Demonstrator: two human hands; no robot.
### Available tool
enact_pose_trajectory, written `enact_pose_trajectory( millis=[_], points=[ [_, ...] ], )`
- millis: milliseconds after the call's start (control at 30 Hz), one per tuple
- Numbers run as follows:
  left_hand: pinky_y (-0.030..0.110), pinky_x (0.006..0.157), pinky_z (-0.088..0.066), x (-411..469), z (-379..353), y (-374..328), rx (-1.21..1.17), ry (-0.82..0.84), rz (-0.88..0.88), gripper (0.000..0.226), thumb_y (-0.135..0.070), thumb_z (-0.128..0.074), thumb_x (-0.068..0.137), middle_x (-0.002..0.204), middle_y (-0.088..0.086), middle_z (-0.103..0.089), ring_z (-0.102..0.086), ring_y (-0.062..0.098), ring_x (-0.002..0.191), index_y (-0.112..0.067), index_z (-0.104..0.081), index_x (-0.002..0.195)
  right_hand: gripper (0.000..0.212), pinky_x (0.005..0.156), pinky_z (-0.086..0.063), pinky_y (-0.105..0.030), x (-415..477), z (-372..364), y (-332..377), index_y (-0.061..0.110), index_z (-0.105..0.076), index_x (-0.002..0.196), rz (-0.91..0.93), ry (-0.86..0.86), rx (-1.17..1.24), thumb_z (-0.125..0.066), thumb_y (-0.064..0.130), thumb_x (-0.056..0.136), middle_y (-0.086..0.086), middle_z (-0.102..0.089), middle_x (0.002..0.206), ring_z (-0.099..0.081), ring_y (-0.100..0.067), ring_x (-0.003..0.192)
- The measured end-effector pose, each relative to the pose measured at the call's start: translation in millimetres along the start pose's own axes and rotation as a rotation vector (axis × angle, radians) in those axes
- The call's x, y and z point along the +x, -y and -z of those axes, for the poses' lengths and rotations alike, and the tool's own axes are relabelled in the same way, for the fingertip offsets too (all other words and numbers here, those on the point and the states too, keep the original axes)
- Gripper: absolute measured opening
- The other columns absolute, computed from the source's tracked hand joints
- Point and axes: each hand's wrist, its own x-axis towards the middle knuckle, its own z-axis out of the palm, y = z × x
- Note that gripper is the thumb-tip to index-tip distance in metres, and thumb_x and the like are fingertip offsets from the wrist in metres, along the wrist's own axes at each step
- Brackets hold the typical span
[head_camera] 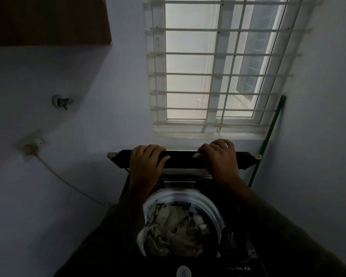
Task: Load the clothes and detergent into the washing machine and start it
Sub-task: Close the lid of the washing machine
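Observation:
A dark top-loading washing machine (234, 266) stands below me with its lid (183, 158) raised upright against the wall. My left hand (146, 162) grips the lid's top edge on the left, fingers curled over it and thumb on the near face. On the right part of that edge my right hand (220, 156) holds on the same way. Under my arms the round drum (212, 204) lies uncovered, filled with crumpled pale and patterned clothes (174, 228). No detergent container is visible.
A barred window (218, 66) fills the wall behind the machine. A green pole (268, 140) leans in the right corner. On the left wall are a tap (62, 101) and a socket (33, 145) with a plug and cable running down. A round button (183, 271) sits at the machine's front.

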Motion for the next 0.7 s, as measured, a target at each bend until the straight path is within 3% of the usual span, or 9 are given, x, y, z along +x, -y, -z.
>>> enact_pose_trajectory(
  millis=[167, 333, 467, 567, 633, 700],
  points=[
    [0.034, 0.075, -0.051, -22.3, 25.2, -4.9, -0.061, 0.311, 0.040, 0.052, -0.062, -0.050, 0.088, 0.103, -0.003, -0.074, -0.069, 0.021, 0.089, -0.020, -0.073, 0.107, 0.030, 0.087, -0.046, -0.040, -41.1, 6.6, -0.6, 0.016, -0.074, 0.090, 0.168, -0.020, 0.131, -0.068, 0.045, 0.087, 0.001, -0.075, 0.089, -0.066, -0.023, 0.089],
    [0.036, 0.090, -0.049, -33.7, 41.6, -15.7, 0.046, 0.651, 0.105, 0.081, -0.080, -0.032, 0.081, 0.122, 0.001, -0.070, -0.066, 0.021, 0.110, -0.023, -0.063, 0.130, 0.039, 0.094, -0.048, -0.044, -67.3, 11.7, 8.1, 0.013, -0.075, 0.098, 0.214, 0.044, 0.158, -0.055, 0.046, 0.093, -0.003, -0.075, 0.099, -0.070, -0.025, 0.092],
    [0.034, 0.102, -0.042, -37.7, 46.5, -18.8, -0.015, 0.933, 0.131, 0.077, -0.075, -0.045, 0.087, 0.138, 0.004, -0.059, -0.056, 0.022, 0.125, -0.023, -0.049, 0.144, 0.038, 0.096, -0.049, -0.050, -84.6, 14.3, 13.6, 0.011, -0.075, 0.099, 0.230, 0.092, 0.179, -0.060, 0.044, 0.090, -0.007, -0.075, 0.100, -0.071, -0.027, 0.094],
    [0.034, 0.093, -0.047, -43.6, 44.3, -17.1, -0.090, 1.100, 0.136, 0.072, -0.076, -0.048, 0.084, 0.128, 0.006, -0.058, -0.058, 0.026, 0.115, -0.023, -0.056, 0.133, 0.044, 0.099, -0.048, -0.053, -100.5, 12.9, 15.6, 0.008, -0.074, 0.100, 0.250, 0.134, 0.192, -0.053, 0.047, 0.093, -0.010, -0.075, 0.101, -0.071, -0.028, 0.096],
    [0.033, 0.086, -0.048, -54.2, 42.1, -17.8, -0.131, 1.136, 0.155, 0.070, -0.076, -0.051, 0.082, 0.121, 0.005, -0.055, -0.058, 0.025, 0.108, -0.022, -0.058, 0.125, 0.056, 0.103, -0.045, -0.054, -112.3, 11.3, 18.3, 0.007, -0.074, 0.105, 0.248, 0.257, 0.197, -0.042, 0.053, 0.098, -0.011, -0.074, 0.106, -0.070, -0.028, 0.101],
    [0.034, 0.089, -0.044, -68.3, 40.6, -20.9, -0.139, 1.138, 0.156, 0.071, -0.073, -0.055, 0.082, 0.126, 0.005, -0.052, -0.053, 0.024, 0.112, -0.022, -0.054, 0.131, 0.071, 0.109, -0.038, -0.054, -120.3, 12.9, 20.8, 0.008, -0.068, 0.119, 0.186, 0.448, 0.249, -0.031, 0.064, 0.096, -0.010, -0.069, 0.121, -0.064, -0.027, 0.116]
  ],
)
